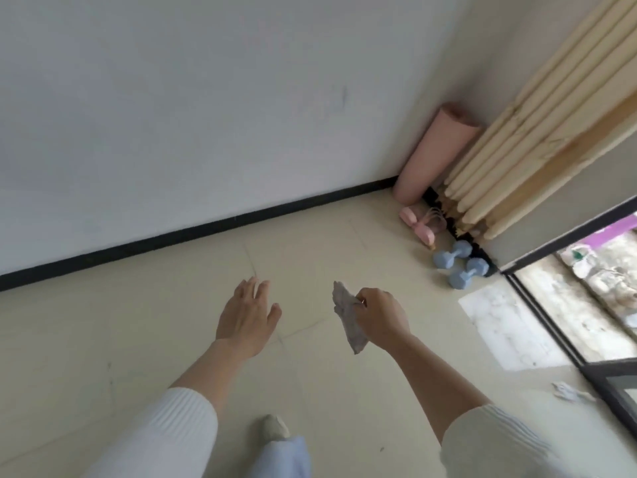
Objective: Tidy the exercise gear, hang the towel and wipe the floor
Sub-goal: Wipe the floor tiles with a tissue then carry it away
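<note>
gear: pink mat (435,157), blue dumbbells (456,262) by wall, upper right, look tidy | right hand (379,319) grip pinches gray cloth (346,317), middle | left hand (246,315) grip spread | floor (131,339) wipe looks not done

Home workout corner: rolled mat (435,154), dumbbells (459,263), tiled floor (172,339).

The rag (347,317) gripped in the right hand (377,317) is thin, crumpled grey cloth. Both sleeves (182,432) are white ribbed knit. The floor (155,339) is smooth beige tile with a dull sheen; the wall (172,98) is matt white paint. At two o'clock, the rolled mat (434,153) looks like matt pink foam, the slats (537,132) pale bare wood, and the dumbbells (451,255) have a matt pale-blue coating.
</note>
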Demonstrator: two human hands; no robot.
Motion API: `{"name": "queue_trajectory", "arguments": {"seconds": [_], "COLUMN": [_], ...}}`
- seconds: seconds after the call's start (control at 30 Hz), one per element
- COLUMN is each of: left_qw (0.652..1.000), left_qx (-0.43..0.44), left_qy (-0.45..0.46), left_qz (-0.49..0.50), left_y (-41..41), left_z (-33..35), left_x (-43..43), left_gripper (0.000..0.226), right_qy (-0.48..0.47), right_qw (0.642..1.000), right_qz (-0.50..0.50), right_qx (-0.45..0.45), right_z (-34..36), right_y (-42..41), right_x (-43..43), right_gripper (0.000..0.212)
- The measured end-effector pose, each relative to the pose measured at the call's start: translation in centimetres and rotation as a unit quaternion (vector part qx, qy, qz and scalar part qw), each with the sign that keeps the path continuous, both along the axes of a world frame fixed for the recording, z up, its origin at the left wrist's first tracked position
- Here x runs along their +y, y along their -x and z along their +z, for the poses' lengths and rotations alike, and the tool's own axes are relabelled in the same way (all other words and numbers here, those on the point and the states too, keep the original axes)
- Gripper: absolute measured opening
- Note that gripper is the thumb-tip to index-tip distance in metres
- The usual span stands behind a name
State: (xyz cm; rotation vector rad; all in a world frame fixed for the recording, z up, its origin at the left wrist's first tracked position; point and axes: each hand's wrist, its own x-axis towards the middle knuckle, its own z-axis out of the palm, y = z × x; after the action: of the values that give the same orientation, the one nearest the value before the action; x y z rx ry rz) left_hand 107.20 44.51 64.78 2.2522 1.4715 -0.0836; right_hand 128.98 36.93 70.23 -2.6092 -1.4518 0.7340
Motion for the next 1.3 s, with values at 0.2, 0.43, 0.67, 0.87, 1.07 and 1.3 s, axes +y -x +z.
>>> {"name": "queue_trajectory", "arguments": {"seconds": [0.2, 0.43, 0.67, 0.87, 1.07, 1.3], "left_qw": [0.997, 0.990, 0.972, 0.972, 0.982, 0.977], "left_qx": [0.014, 0.024, 0.023, 0.026, 0.061, 0.058], "left_qy": [0.034, 0.047, 0.054, -0.011, -0.044, -0.077], "left_qz": [0.062, 0.134, 0.229, 0.231, 0.174, 0.189], "left_y": [-4.2, -8.2, -12.1, -13.4, -12.1, -12.5], "left_z": [-8.5, -28.3, -52.4, -64.6, -70.2, -73.0], "left_x": [6.6, 10.2, 14.7, 18.2, 19.0, 20.5], "left_gripper": [0.058, 0.062, 0.066, 0.063, 0.065, 0.085], "right_qy": [0.033, 0.005, -0.052, -0.149, -0.098, -0.053], "right_qw": [0.999, 0.998, 0.992, 0.962, 0.988, 0.957], "right_qz": [0.039, 0.067, 0.081, 0.029, 0.114, 0.284], "right_qx": [-0.015, -0.017, 0.084, 0.227, 0.020, -0.028], "right_z": [-9.2, -29.0, -51.7, -61.7, -71.5, -77.0], "right_y": [-5.7, -9.6, -11.4, -13.4, -17.3, -14.0], "right_x": [9.9, 18.2, 25.8, 32.2, 32.0, 32.8], "right_gripper": [0.028, 0.040, 0.034, 0.017, 0.054, 0.064]}}
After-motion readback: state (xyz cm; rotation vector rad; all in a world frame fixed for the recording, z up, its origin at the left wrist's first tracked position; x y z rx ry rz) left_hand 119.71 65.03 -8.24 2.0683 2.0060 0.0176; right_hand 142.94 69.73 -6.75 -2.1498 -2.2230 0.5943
